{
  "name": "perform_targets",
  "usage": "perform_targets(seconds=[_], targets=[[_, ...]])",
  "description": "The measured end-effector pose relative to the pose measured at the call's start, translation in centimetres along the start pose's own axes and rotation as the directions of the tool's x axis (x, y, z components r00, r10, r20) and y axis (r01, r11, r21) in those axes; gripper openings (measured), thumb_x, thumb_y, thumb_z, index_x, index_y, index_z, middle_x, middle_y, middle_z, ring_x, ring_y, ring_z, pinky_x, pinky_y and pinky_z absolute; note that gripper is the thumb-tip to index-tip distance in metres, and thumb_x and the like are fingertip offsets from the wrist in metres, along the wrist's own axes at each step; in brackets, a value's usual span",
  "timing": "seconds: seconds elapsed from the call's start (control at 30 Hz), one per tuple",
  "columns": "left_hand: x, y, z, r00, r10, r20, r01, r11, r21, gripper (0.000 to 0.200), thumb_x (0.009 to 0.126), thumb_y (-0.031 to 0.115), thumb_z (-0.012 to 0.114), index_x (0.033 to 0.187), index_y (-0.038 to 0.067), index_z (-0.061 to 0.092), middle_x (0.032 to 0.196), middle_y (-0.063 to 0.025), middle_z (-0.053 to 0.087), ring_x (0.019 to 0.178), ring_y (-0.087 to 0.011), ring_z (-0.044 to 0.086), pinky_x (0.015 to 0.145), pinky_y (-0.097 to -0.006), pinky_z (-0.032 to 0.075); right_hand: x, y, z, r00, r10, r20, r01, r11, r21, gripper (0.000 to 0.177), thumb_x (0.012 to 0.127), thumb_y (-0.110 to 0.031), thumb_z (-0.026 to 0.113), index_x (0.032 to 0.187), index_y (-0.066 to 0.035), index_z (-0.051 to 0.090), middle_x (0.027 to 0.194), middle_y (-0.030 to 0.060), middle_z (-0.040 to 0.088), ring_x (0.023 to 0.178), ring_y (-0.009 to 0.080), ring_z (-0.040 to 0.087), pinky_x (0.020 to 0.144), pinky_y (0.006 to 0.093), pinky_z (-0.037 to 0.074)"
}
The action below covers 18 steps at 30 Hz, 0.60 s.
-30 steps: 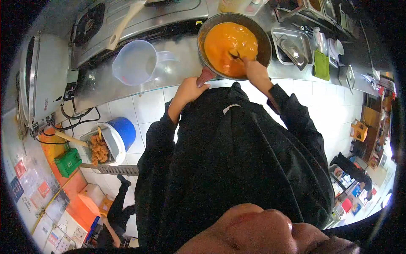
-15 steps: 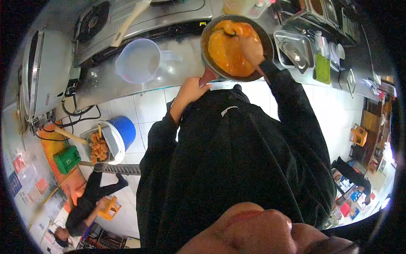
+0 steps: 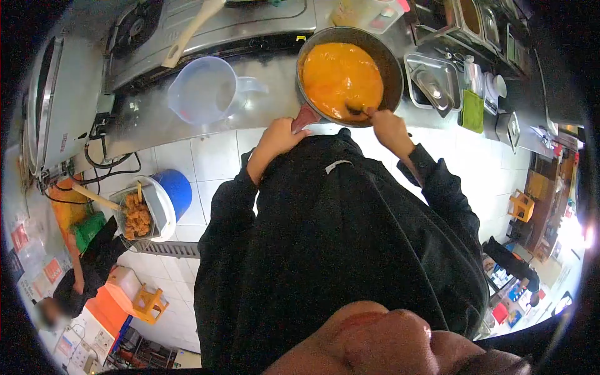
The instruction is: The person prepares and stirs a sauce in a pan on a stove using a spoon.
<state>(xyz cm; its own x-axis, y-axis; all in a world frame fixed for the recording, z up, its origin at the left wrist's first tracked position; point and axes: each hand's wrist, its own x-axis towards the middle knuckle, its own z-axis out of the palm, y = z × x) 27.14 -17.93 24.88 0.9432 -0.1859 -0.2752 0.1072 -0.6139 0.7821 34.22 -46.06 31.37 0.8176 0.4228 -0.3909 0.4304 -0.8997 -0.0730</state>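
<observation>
A dark pan (image 3: 392,65) with orange sauce (image 3: 340,75) sits at the counter's front edge. My left hand (image 3: 279,135) is closed round the pan's reddish-brown handle (image 3: 304,117), at the pan's lower left. At the lower right rim, my right hand (image 3: 390,130) grips a stirring utensil (image 3: 357,109), whose dark head dips into the sauce near the side closest to me. The utensil's full shape is hidden by the sauce and my fingers. Left of the pan stands a translucent measuring jug (image 3: 203,90).
Metal trays (image 3: 432,81) and a green cloth (image 3: 473,111) lie right of the pan. A stove (image 3: 250,19) is behind the jug. Fried food (image 3: 137,215) sits in a strainer by a blue bucket (image 3: 177,194). A co-worker (image 3: 94,269) is at the lower left; another person (image 3: 512,262) is far right.
My right hand has moved from over the pan's right part toward me, bringing the utensil to the near side. The sauce surface looks smoother. The co-worker at lower left has shifted position.
</observation>
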Motion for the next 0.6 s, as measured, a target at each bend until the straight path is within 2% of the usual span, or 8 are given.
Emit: perform_targets(seconds=[0.17, 0.27, 0.33, 0.4, 0.43, 0.5, 0.57, 0.6], targets=[[-0.1, 1.0, -0.8, 0.992, -0.104, 0.069, 0.100, 0.994, 0.050, 0.036, 0.079, 0.036, 0.066, 0.089, 0.001, 0.062, 0.078, -0.0203, 0.063, 0.078, -0.0367, 0.062, 0.069, -0.0405, 0.046, 1.2, -4.5, 0.5, 0.997, -0.006, -0.077, 0.024, 0.972, 0.232, 0.027, 0.088, -0.017, 0.041, 0.108, -0.009, 0.057, 0.083, 0.0196, 0.064, 0.078, 0.0362, 0.063, 0.064, 0.0473, 0.050], [0.0, 1.0, -0.9, 0.986, -0.113, 0.126, 0.109, 0.993, 0.038, 0.036, 0.078, 0.034, 0.067, 0.094, 0.002, 0.062, 0.084, -0.0210, 0.064, 0.083, -0.0372, 0.062, 0.073, -0.0407, 0.046, 3.3, -6.1, 0.0, 1.000, 0.018, -0.014, -0.013, 0.966, 0.257, 0.029, 0.089, -0.022, 0.041, 0.110, -0.009, 0.056, 0.084, 0.0203, 0.064, 0.076, 0.0372, 0.063, 0.066, 0.0488, 0.050], [0.2, 0.7, -0.6, 0.989, -0.107, 0.104, 0.104, 0.994, 0.033, 0.037, 0.078, 0.033, 0.067, 0.097, 0.002, 0.062, 0.086, -0.0210, 0.064, 0.085, -0.0373, 0.061, 0.074, -0.0409, 0.046, 5.0, -5.5, 0.4, 0.998, -0.019, -0.060, 0.036, 0.956, 0.292, 0.031, 0.090, -0.026, 0.042, 0.111, -0.010, 0.056, 0.083, 0.0200, 0.064, 0.075, 0.0371, 0.064, 0.065, 0.0503, 0.050], [0.2, 0.0, -0.1, 0.991, -0.104, 0.082, 0.102, 0.994, 0.029, 0.038, 0.078, 0.033, 0.067, 0.100, 0.003, 0.061, 0.089, -0.0211, 0.064, 0.087, -0.0374, 0.061, 0.075, -0.0410, 0.046, 6.5, -5.3, 0.0, 0.992, 0.084, -0.089, -0.067, 0.980, 0.185, 0.030, 0.090, -0.027, 0.043, 0.111, -0.011, 0.057, 0.082, 0.0187, 0.065, 0.074, 0.0360, 0.065, 0.063, 0.0502, 0.050], [0.3, -0.4, 0.1, 0.994, -0.081, 0.077, 0.079, 0.997, 0.027, 0.039, 0.078, 0.033, 0.068, 0.102, 0.003, 0.061, 0.091, -0.0208, 0.064, 0.088, -0.0373, 0.061, 0.075, -0.0409, 0.046, 7.8, -3.9, 0.3, 0.991, 0.043, -0.130, -0.025, 0.990, 0.136, 0.019, 0.088, -0.019, 0.044, 0.103, -0.013, 0.055, 0.085, 0.0187, 0.064, 0.075, 0.0365, 0.064, 0.060, 0.0488, 0.049], [0.3, -0.5, 0.1, 0.996, -0.063, 0.070, 0.062, 0.998, 0.022, 0.040, 0.077, 0.032, 0.068, 0.104, 0.004, 0.060, 0.093, -0.0206, 0.064, 0.090, -0.0372, 0.060, 0.076, -0.0409, 0.046, 9.0, -1.3, 0.2, 0.956, 0.105, -0.272, -0.078, 0.991, 0.108, 0.019, 0.088, -0.019, 0.045, 0.103, -0.014, 0.055, 0.088, 0.0174, 0.063, 0.072, 0.0361, 0.064, 0.058, 0.0472, 0.050], [0.0, 0.7, -0.6, 0.990, -0.112, 0.083, 0.109, 0.993, 0.038, 0.038, 0.077, 0.033, 0.068, 0.100, 0.003, 0.061, 0.088, -0.0207, 0.064, 0.086, -0.0373, 0.061, 0.074, -0.0413, 0.046, 9.7, 1.6, -1.5, 0.910, 0.080, -0.407, -0.080, 0.997, 0.017, 0.017, 0.087, -0.016, 0.046, 0.101, -0.014, 0.055, 0.091, 0.0164, 0.061, 0.071, 0.0367, 0.063, 0.057, 0.0461, 0.050], [0.0, 0.8, -0.6, 0.990, -0.114, 0.084, 0.111, 0.993, 0.036, 0.038, 0.077, 0.033, 0.068, 0.100, 0.003, 0.061, 0.088, -0.0207, 0.064, 0.086, -0.0373, 0.061, 0.074, -0.0413, 0.046, 11.2, 4.6, -0.6, 0.934, 0.092, -0.344, -0.142, 0.982, -0.123, 0.025, 0.086, -0.016, 0.045, 0.109, -0.015, 0.055, 0.090, 0.0164, 0.059, 0.077, 0.0345, 0.064, 0.059, 0.0448, 0.052]])
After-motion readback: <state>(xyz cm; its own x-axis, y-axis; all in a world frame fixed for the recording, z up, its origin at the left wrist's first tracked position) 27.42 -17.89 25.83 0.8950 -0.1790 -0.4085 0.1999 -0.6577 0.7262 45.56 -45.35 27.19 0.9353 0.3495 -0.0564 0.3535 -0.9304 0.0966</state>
